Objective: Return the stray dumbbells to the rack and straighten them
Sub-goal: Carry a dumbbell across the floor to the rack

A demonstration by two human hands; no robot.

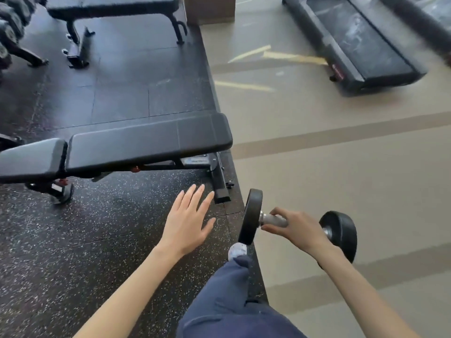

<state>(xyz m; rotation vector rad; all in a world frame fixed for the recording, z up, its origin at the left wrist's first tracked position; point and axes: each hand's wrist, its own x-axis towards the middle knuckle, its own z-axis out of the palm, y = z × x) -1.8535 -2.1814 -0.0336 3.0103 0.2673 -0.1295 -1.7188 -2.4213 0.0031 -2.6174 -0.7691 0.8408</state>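
A black dumbbell (253, 215) with round heads and a metal handle hangs above the seam between the black rubber mat and the beige floor. My right hand (295, 229) grips its handle, fingers curled round the bar. My left hand (189, 220) hovers flat with straight, spread fingers over the speckled mat, left of the dumbbell and touching nothing. The dumbbell rack (11, 25) with several dark dumbbells shows blurred at the far top left.
A black flat bench (136, 142) stretches across the mat just ahead, its foot (220, 189) near my left hand. A second bench (114, 8) stands farther back. A treadmill (361, 42) lies at top right on the beige floor. My leg (227, 296) and shoe are below.
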